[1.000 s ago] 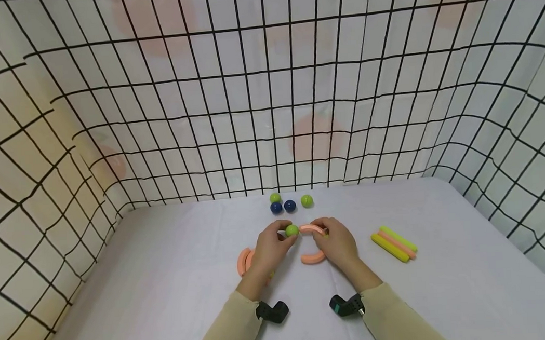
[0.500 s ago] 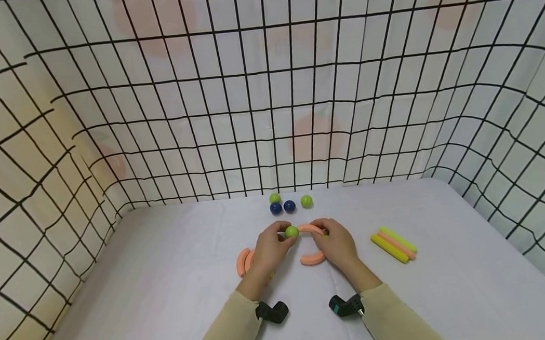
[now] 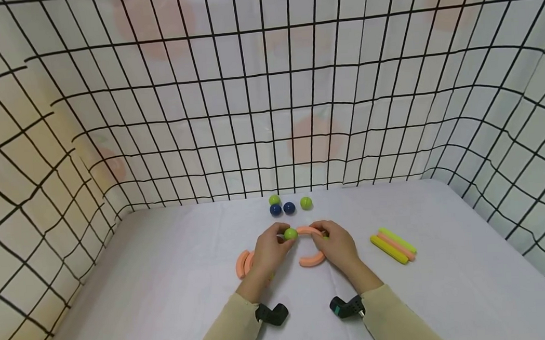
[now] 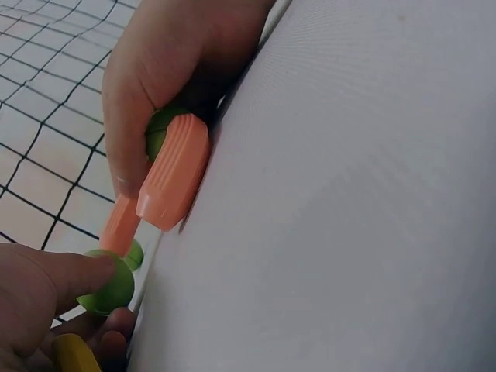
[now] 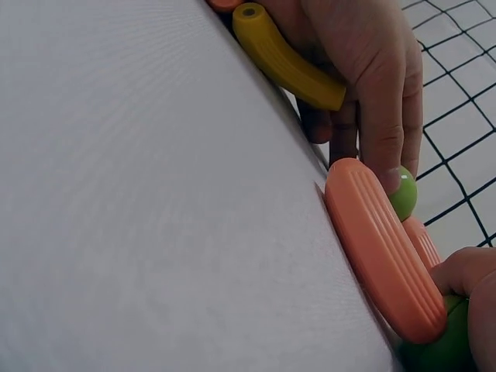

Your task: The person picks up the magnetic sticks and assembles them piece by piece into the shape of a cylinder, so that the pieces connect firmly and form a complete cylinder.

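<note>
No readable text, label, brand, number or sign on anything in any view.

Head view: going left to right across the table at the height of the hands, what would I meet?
Leftmost orange curve → left hand → held green ball → pair of orange curves → right hand → three sticks side by side.

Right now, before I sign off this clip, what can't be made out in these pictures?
Head view: the left hand covers part of the curved pieces, so their number is unclear.
Head view: whether the held green ball joins the upper orange piece; too small to tell.
Left wrist view: the yellow piece, cut off by the bottom edge.
Right wrist view: most of the right hand, cut off by the right edge.
</note>
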The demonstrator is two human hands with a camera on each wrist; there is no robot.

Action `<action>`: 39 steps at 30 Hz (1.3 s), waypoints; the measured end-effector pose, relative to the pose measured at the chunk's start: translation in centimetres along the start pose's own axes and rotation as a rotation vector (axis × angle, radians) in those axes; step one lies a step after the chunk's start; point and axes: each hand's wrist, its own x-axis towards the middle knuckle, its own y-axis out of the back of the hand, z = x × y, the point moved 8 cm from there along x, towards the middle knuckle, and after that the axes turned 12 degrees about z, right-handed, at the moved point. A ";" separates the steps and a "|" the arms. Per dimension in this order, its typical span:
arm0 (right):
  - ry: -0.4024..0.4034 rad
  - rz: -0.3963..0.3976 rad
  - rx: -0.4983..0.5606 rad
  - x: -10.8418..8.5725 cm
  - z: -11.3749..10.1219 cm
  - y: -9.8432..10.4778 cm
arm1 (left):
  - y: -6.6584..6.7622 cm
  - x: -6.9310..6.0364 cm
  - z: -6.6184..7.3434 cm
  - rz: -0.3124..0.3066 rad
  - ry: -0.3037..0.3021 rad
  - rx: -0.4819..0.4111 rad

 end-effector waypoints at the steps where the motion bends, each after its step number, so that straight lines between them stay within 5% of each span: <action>1: 0.002 -0.001 -0.006 0.0 0.1 0.0 | 0.0 0.0 0.0 -0.002 0.003 -0.001; 16: 0.091 0.052 -0.122 0.1 -0.7 0.5 | 0.0 0.1 -0.2 0.017 0.024 -0.090; 32: 0.097 0.110 -0.214 0.0 -0.8 0.9 | 0.0 0.2 -0.2 0.029 0.015 -0.027; 39: 0.042 0.101 -0.149 -0.2 -0.6 1.1 | 0.1 0.2 -1.2 0.035 0.133 -0.138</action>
